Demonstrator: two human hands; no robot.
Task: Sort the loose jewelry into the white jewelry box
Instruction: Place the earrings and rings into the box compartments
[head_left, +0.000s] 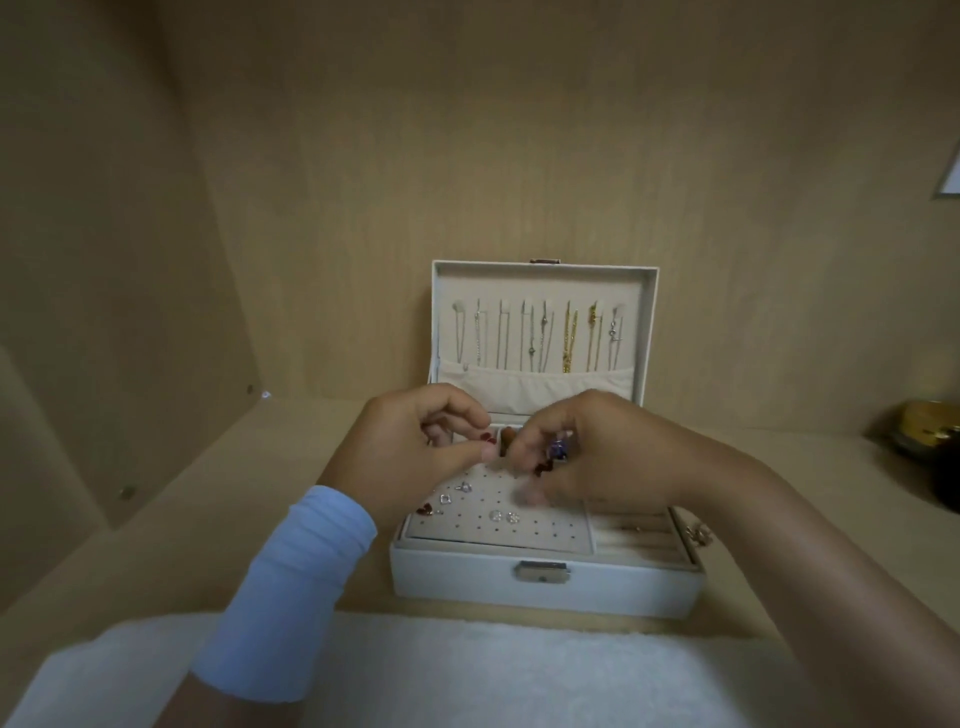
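Observation:
The white jewelry box (467, 582) stands open on a wooden shelf, its lid upright with several silver and gold chains (540, 338) hanging inside. A perforated earring panel (524, 530) holds a red heart earring (426, 510) and a few silver studs. Both hands hover over the panel, almost touching. My left hand (415, 452) pinches a small red earring piece between thumb and finger. My right hand (587, 457) holds a red heart earring (543, 467) at its fingertips, and a blue-stoned ring sits on one finger. The box's rear compartments are hidden behind the hands.
A loose gold piece (698, 533) lies on the shelf beside the box's right edge. Ring rolls (636, 530) fill the box's right section. A dark bowl with gold inside (930, 436) sits at far right. White cloth (467, 675) covers the near foreground. Wooden walls enclose the shelf.

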